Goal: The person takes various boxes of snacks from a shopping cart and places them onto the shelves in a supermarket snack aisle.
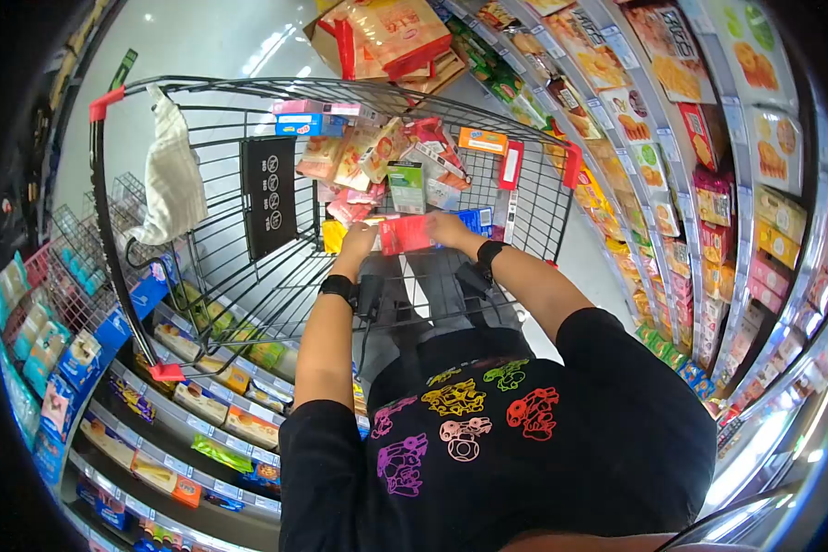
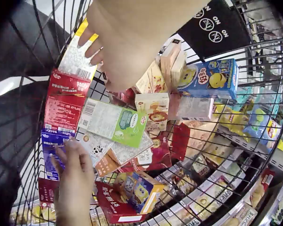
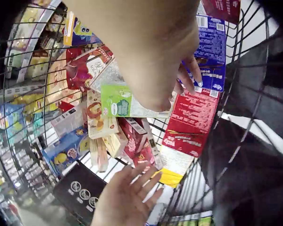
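Observation:
A red box (image 3: 190, 123) stands on edge along the near side of the cart basket, between a white-and-yellow box (image 3: 176, 165) and a dark blue box (image 3: 210, 52). My left hand (image 1: 360, 241) is at the red box's left end, its fingers spread and the palm showing in the right wrist view. At the other end is my right hand (image 1: 450, 230), fingers extended, their tips right at the seam between the red and blue boxes. A green-and-white box (image 2: 114, 123) lies just beyond the row, on top of other packets.
The black wire cart (image 1: 340, 85) surrounds both hands. Farther in lie a blue box with yellow pictures (image 2: 207, 80) and several snack boxes. A white cloth (image 1: 173, 170) hangs over the cart's left side. Stocked shelves (image 1: 708, 202) line the right, with cartons (image 1: 386, 41) beyond the cart.

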Available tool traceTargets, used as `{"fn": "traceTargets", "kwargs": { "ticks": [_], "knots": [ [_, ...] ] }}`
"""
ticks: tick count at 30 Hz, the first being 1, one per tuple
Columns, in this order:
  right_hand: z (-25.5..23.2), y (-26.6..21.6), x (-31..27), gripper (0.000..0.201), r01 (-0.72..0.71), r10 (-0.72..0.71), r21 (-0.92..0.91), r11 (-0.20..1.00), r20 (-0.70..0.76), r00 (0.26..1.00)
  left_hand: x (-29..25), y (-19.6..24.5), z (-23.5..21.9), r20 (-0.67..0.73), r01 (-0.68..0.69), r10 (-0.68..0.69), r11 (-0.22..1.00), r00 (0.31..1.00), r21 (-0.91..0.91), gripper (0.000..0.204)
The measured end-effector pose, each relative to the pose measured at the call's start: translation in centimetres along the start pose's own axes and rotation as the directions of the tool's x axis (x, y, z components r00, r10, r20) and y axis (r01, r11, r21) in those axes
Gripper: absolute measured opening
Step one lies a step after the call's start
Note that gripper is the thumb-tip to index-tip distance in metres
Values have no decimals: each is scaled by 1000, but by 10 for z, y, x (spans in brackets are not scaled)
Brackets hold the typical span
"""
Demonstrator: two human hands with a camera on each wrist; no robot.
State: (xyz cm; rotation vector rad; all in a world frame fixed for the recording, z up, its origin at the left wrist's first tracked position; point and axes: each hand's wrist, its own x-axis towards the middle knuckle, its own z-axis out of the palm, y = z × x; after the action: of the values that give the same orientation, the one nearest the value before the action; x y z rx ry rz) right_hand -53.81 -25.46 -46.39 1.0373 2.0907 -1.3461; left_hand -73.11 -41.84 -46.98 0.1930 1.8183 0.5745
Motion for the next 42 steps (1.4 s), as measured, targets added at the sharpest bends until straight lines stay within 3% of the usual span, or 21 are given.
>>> {"fn": "traceTargets", "kwargs": {
  "ticks": [1, 2, 3, 5, 7, 8, 9, 12, 15, 19, 22, 25, 27, 28, 30, 34, 36, 38, 40, 41, 42],
  "knots": [
    [0, -8, 10, 25, 29, -28, 43, 999, -40, 999, 8, -4, 3, -30, -12, 12, 1000, 999, -18, 54],
    [0, -15, 18, 27, -57, 58, 121, 991, 2, 998, 12, -8, 9, -60, -22, 20, 999, 998, -31, 56],
    [-2, -26, 21, 27, -44, 40, 112, 993, 39, 998, 16, -15, 13, -88, -31, 27, 999, 996, -42, 58],
    [-7, -40, 32, 28, -13, 4, 93, 996, 104, 995, 39, -40, 20, 55, 71, -65, 991, 996, -114, 65],
    [2, -35, 44, 37, 145, -142, -9, 989, 161, 977, 31, -28, 16, 175, 176, -154, 977, 972, -117, 66],
    [6, -33, 48, 38, 221, -201, -86, 971, 192, 961, 44, -46, 29, 117, 178, -166, 979, 979, -95, 65],
    [10, -34, 52, 39, 297, -258, -159, 942, 227, 939, 36, -35, 25, 136, 211, -194, 970, 972, -122, 66],
    [18, -48, 53, 50, 223, -140, -211, 952, 350, 926, -1, 7, 13, 196, 284, -248, 940, 949, -186, 74],
    [19, -51, 46, 56, 227, -133, -273, 935, 324, 937, 23, -36, 38, 185, 207, -179, 967, 966, -147, 74],
    [27, -38, 47, 57, 246, -171, -257, 935, 282, 944, -15, 19, 12, 210, 242, -200, 950, 957, -199, 59],
    [30, -33, 51, 56, 294, -194, -316, 902, 310, 931, 12, -6, 12, 467, 216, -137, 969, 873, -120, 55],
    [22, -40, 53, 53, 293, -180, -329, 898, 333, 926, 26, -26, 25, 486, 123, -14, 974, 874, -193, 45],
    [14, -39, 54, 50, 343, -225, -332, 878, 347, 910, 35, -32, 33, 500, 41, -12, 998, 866, -46, 42],
    [13, -38, 54, 50, 318, -203, -315, 894, 348, 915, 37, -32, 36, 508, -2, -11, 1000, 862, 26, 41],
    [9, -37, 53, 48, 269, -162, -282, 921, 350, 923, 28, -24, 34, 526, -19, 16, 1000, 850, -1, 40],
    [-5, -40, 47, 45, 295, -199, -204, 933, 390, 899, 9, -10, 38, 506, -59, 53, 998, 861, -6, 42],
    [-12, -37, 46, 44, 268, -185, -145, 952, 426, 886, -23, 20, 25, 538, 38, 13, 996, 843, -83, 39],
    [-27, -40, 39, 42, 322, -270, -74, 944, 390, 880, -57, 72, 2, 582, 113, -65, 993, 811, -46, 44],
    [-37, -37, 38, 37, 393, -371, -9, 920, 307, 876, -55, 57, 9, 519, 81, 45, 972, 854, -219, 48],
    [-40, -33, 37, 35, 261, -282, 107, 959, 313, 907, -52, 48, 13, 482, 61, 98, 951, 870, -303, 50],
    [-49, -41, 33, 33, 123, -193, 222, 967, 328, 925, -66, 72, -2, 471, -8, 99, 981, 877, -192, 55]
  ]
}}
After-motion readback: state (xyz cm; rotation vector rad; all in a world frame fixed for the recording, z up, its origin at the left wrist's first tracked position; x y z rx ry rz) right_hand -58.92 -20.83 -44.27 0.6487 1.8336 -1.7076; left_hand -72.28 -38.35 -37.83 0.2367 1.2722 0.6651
